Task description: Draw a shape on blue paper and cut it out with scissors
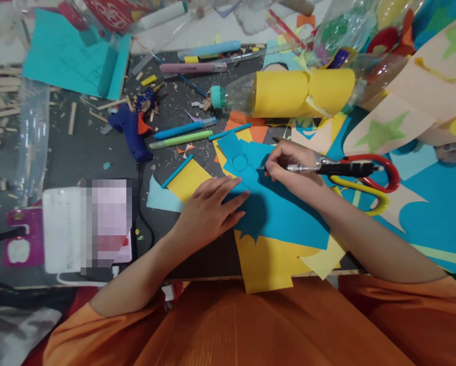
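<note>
R hand (289, 162) has its fingers clamped on the pen (350, 169), gripped low nr the tip, prob. for fine control; the back end sticks out past the wrist. Tip is at the blue sheet (296, 213), just beside a drawn circle (240, 163) w/ loops next to it.

L hand (214, 203) lies flat, fingers slightly apart, tips on the sheet's L edge & nr the drawing, prob. to stop it slipping. Sheet's on the counter (86, 142) in front of the person, partly over yellow paper (266, 269), likely for easy reach.

Scissors (393, 175) by the R forearm, handles out to the R, prob. parked handy. Blue marker (185, 128) & green marker (182, 140) lie beyond L hand, glue gun (130, 134) further L. Bottle (281, 94) w/ yellow wrap on its side behind, seemingly out of the way.
</note>
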`<action>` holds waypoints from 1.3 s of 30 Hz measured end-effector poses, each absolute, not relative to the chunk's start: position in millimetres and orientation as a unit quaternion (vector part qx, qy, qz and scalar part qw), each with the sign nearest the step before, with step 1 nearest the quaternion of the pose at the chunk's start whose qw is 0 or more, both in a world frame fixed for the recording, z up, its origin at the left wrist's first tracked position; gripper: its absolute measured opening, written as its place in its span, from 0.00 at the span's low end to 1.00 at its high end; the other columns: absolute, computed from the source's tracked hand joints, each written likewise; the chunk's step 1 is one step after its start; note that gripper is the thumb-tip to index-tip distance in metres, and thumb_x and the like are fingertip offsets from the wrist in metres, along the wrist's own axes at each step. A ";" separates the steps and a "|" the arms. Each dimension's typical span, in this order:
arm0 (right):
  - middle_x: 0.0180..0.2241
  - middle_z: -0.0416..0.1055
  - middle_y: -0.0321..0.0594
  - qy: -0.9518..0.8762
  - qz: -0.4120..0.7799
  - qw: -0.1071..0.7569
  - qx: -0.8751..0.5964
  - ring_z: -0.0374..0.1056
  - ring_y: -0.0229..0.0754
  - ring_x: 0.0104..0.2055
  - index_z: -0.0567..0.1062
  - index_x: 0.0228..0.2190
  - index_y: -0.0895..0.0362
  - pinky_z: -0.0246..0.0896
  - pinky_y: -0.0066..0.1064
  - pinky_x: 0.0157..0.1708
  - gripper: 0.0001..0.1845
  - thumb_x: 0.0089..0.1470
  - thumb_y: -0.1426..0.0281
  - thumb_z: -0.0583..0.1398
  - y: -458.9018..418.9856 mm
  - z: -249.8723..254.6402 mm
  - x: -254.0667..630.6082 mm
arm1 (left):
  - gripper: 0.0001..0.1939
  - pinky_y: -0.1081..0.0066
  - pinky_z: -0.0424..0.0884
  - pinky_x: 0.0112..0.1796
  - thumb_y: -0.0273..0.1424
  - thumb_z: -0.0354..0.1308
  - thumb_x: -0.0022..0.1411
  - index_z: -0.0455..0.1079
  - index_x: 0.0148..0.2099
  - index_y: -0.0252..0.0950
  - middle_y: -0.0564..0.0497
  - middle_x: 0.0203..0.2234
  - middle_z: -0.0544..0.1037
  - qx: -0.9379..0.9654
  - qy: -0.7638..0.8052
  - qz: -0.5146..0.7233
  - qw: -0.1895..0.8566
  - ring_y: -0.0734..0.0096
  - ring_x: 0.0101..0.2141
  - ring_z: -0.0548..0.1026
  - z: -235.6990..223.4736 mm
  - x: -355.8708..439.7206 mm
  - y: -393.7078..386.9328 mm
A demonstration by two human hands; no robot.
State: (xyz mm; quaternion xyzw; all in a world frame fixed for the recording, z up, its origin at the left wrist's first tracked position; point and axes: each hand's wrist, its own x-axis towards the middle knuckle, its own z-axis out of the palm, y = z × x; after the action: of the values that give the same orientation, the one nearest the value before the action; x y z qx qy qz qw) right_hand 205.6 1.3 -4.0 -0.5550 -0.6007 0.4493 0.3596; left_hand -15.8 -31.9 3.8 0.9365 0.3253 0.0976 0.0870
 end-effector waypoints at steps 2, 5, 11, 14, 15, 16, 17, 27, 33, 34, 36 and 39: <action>0.18 0.64 0.33 -0.611 0.432 0.348 -0.565 0.62 0.36 0.21 0.61 0.18 0.53 0.55 0.29 0.23 0.13 0.48 0.69 0.59 0.9 -5.7 205.1 | 0.16 0.55 0.70 0.52 0.36 0.50 0.67 0.71 0.53 0.37 0.41 0.52 0.74 0.936 0.327 0.098 0.088 0.54 0.52 0.72 3.6 -15.5 -32.0; 0.18 0.64 0.33 -0.628 0.421 0.334 -0.563 0.61 0.37 0.22 0.59 0.17 0.53 0.54 0.30 0.23 0.15 0.49 0.67 0.59 1.0 -5.9 204.8 | 0.16 0.54 0.70 0.52 0.35 0.51 0.67 0.72 0.52 0.37 0.41 0.52 0.74 0.936 0.326 0.101 0.085 0.53 0.52 0.73 3.4 -14.9 -32.5; 0.16 0.59 0.32 -0.665 0.393 0.323 -0.547 0.53 0.35 0.20 0.58 0.15 0.53 0.48 0.30 0.22 0.15 0.47 0.69 0.57 2.8 -2.2 204.5 | 0.16 0.55 0.69 0.52 0.35 0.50 0.68 0.71 0.53 0.38 0.41 0.52 0.74 0.934 0.332 0.094 0.095 0.54 0.53 0.72 3.2 -14.7 -34.0; 0.16 0.60 0.32 -0.662 0.394 0.325 -0.549 0.54 0.35 0.20 0.57 0.15 0.53 0.48 0.30 0.21 0.16 0.48 0.69 0.57 2.9 -3.3 204.4 | 0.16 0.54 0.69 0.53 0.35 0.50 0.68 0.71 0.53 0.38 0.41 0.53 0.74 0.933 0.333 0.093 0.100 0.54 0.53 0.71 4.0 -14.8 -33.5; 0.17 0.61 0.33 -0.660 0.396 0.324 -0.550 0.55 0.35 0.21 0.58 0.15 0.53 0.49 0.30 0.21 0.16 0.48 0.68 0.57 2.8 -4.1 204.4 | 0.16 0.54 0.69 0.52 0.35 0.50 0.67 0.71 0.53 0.38 0.41 0.53 0.74 0.933 0.333 0.093 0.101 0.54 0.53 0.72 4.2 -14.8 -33.2; 0.17 0.61 0.33 -0.659 0.396 0.326 -0.550 0.55 0.36 0.21 0.58 0.15 0.53 0.49 0.30 0.21 0.15 0.48 0.68 0.57 2.6 -4.8 204.4 | 0.16 0.54 0.69 0.52 0.35 0.50 0.67 0.71 0.53 0.38 0.41 0.52 0.74 0.933 0.333 0.092 0.102 0.54 0.53 0.72 4.4 -14.8 -32.8; 0.17 0.60 0.32 -0.660 0.393 0.329 -0.549 0.55 0.35 0.21 0.58 0.15 0.53 0.49 0.30 0.21 0.16 0.49 0.68 0.57 2.4 -5.4 204.4 | 0.16 0.55 0.69 0.52 0.35 0.50 0.67 0.72 0.53 0.38 0.41 0.52 0.74 0.933 0.333 0.092 0.102 0.54 0.53 0.71 4.4 -14.8 -32.6; 0.16 0.54 0.29 -0.677 0.398 0.329 -0.524 0.48 0.32 0.19 0.56 0.15 0.54 0.46 0.29 0.21 0.16 0.48 0.72 0.56 0.8 -1.6 203.8 | 0.15 0.57 0.72 0.50 0.35 0.51 0.67 0.73 0.51 0.37 0.42 0.51 0.76 0.936 0.325 0.112 0.068 0.55 0.50 0.74 4.3 -13.9 -32.4; 0.16 0.56 0.30 -0.675 0.390 0.329 -0.533 0.51 0.33 0.20 0.56 0.15 0.54 0.47 0.29 0.22 0.16 0.48 0.72 0.56 -0.4 -1.6 204.4 | 0.15 0.56 0.71 0.50 0.35 0.52 0.67 0.73 0.51 0.36 0.41 0.51 0.75 0.937 0.323 0.110 0.071 0.55 0.50 0.73 5.3 -13.5 -32.3; 0.16 0.56 0.30 -0.681 0.390 0.325 -0.528 0.51 0.33 0.20 0.56 0.15 0.54 0.47 0.29 0.22 0.16 0.48 0.72 0.56 -0.7 -1.4 204.4 | 0.15 0.56 0.71 0.50 0.35 0.52 0.67 0.73 0.51 0.36 0.41 0.51 0.75 0.937 0.323 0.112 0.070 0.55 0.50 0.74 5.2 -13.6 -32.2; 0.16 0.55 0.30 -0.694 0.398 0.318 -0.509 0.50 0.32 0.19 0.56 0.15 0.54 0.46 0.29 0.21 0.15 0.48 0.72 0.56 -1.2 -1.1 204.5 | 0.15 0.56 0.71 0.50 0.35 0.52 0.67 0.73 0.51 0.36 0.41 0.50 0.75 0.937 0.323 0.114 0.070 0.54 0.50 0.74 5.1 -13.7 -32.2; 0.15 0.55 0.30 -0.693 0.405 0.326 -0.499 0.50 0.32 0.19 0.56 0.15 0.54 0.46 0.28 0.21 0.16 0.48 0.71 0.55 -1.3 -2.1 204.9 | 0.15 0.57 0.71 0.51 0.35 0.52 0.67 0.73 0.51 0.37 0.42 0.51 0.75 0.937 0.324 0.111 0.069 0.55 0.50 0.74 4.8 -13.9 -32.5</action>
State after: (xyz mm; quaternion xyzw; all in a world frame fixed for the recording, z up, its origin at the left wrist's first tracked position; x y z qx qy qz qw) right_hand 204.9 -1.3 -2.1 -0.4993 -0.6931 0.4050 0.3261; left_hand -13.9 -32.5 4.8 0.9370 0.3237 0.1113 0.0694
